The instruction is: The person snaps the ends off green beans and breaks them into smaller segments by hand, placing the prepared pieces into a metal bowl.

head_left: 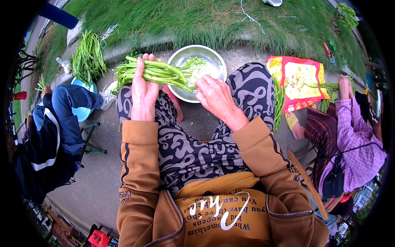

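A bunch of long green beans [164, 73] lies across the palm of my left hand [144, 84], held by the thumb with the fingers behind. The beans' looser ends stick out to the left, over my knee. At the right-hand tips, my right hand [214, 94] is closed in a pinch; what sits between its fingertips is mostly hidden. Below the tips stands a shiny metal bowl [216, 57] on the ground between my knees, with a heap of short pale-green pieces [195, 66] inside.
To the left, a large bundle of long beans [88, 57] rests over a blue basin [84, 111] beside a seated person [61, 123]. On the right, another person [354, 123] handles greens near a red-and-yellow bag [296, 78]. A curb and grass [197, 24] run beyond the bowl.
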Action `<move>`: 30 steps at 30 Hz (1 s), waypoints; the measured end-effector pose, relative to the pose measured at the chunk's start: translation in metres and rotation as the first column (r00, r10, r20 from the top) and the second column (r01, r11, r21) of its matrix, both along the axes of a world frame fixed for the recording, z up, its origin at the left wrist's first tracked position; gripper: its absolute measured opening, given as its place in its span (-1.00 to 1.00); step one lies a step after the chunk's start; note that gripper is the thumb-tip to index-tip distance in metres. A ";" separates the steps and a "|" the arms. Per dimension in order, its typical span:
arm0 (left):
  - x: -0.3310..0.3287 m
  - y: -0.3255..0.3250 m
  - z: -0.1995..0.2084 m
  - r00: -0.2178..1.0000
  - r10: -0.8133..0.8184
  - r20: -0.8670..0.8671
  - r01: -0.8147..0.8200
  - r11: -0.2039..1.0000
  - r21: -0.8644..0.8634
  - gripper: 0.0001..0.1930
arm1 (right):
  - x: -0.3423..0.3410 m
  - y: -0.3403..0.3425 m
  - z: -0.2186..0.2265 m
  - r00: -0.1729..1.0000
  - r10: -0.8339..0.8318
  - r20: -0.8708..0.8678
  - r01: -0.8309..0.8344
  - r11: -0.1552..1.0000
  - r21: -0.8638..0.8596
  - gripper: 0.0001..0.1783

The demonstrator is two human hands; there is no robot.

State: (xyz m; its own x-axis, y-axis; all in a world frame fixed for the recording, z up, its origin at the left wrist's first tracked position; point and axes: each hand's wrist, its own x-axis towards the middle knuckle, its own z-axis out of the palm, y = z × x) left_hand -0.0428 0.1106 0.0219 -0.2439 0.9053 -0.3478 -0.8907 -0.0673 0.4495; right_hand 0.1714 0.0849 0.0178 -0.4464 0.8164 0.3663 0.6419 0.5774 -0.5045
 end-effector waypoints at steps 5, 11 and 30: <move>0.000 0.000 -0.003 0.999 -0.003 0.032 0.003 1.000 0.016 -0.78 | -0.003 0.002 -0.008 0.970 -0.128 -0.207 0.090 0.979 -0.185 -0.91; -0.003 0.002 -0.005 0.999 -0.020 0.044 0.018 0.998 0.058 -0.79 | -0.005 0.008 -0.022 0.798 -0.351 -0.489 -0.065 0.757 -0.650 -0.98; -0.008 0.001 -0.004 0.997 -0.046 0.058 0.040 0.995 0.091 -0.81 | 0.003 0.010 -0.015 0.630 -0.482 -0.609 -0.347 0.526 -0.776 -0.92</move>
State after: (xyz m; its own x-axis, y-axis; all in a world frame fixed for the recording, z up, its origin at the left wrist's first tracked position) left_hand -0.0511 0.1121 0.0179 -0.1852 0.9426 -0.2779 -0.9188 -0.0658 0.3891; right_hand 0.1741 0.0944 0.0031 -0.3100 0.9016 -0.3018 -0.1464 -0.3589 -0.9218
